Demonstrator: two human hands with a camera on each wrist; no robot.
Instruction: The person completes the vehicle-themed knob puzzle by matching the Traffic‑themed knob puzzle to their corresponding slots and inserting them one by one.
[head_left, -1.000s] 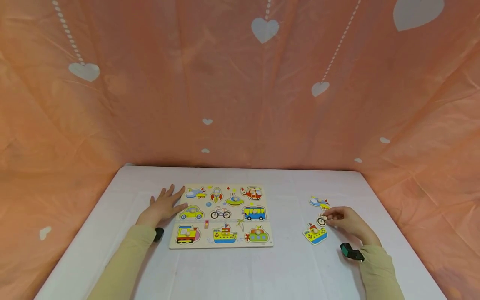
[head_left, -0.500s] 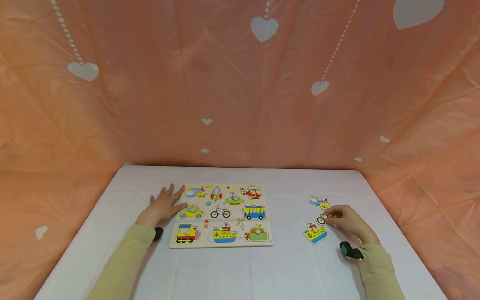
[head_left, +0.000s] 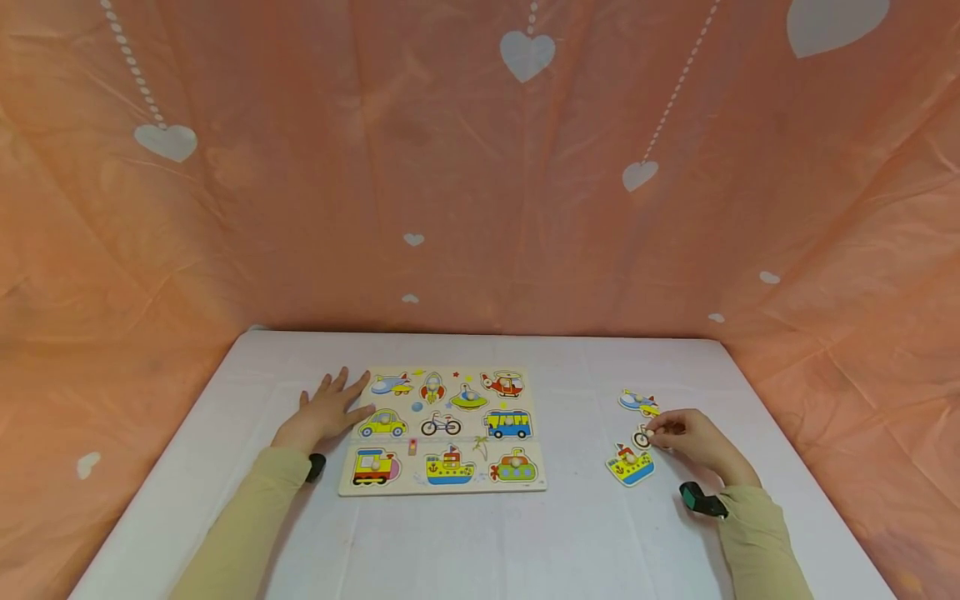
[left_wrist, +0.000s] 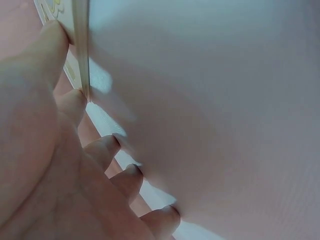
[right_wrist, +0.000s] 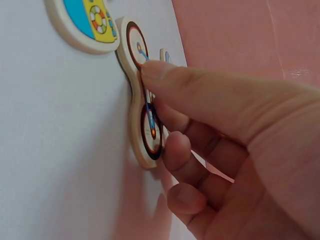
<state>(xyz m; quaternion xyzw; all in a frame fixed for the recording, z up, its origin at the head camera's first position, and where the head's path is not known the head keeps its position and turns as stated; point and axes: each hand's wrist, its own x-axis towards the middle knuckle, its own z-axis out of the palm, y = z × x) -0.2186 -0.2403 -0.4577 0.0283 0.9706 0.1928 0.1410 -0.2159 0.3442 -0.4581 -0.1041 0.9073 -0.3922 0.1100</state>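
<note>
My right hand (head_left: 693, 443) pinches a wooden bicycle puzzle piece (right_wrist: 151, 135) at its middle with thumb and finger; the fingers hide that middle. In the right wrist view the piece is tilted, one end close to the white surface. Just in front of it lies a boat piece (head_left: 632, 468), and behind it an airplane piece (head_left: 637, 403). My left hand (head_left: 318, 418) is spread at the left edge of the wooden puzzle board (head_left: 442, 491). Its thumb (left_wrist: 54, 35) and index fingertip touch the board, and the other fingertips rest on the table.
The board carries vehicle pictures, several with round knobs, such as the train (head_left: 375, 467), bus (head_left: 510, 425) and submarine (head_left: 514, 468). Its bicycle picture (head_left: 441, 426) shows no knob. White cloth covers the table (head_left: 442, 550). A pink curtain (head_left: 480, 208) with hearts surrounds it.
Almost nothing differs. My right hand stays at the bicycle piece with only a tiny shift, and my left hand keeps its place on the board's edge.
</note>
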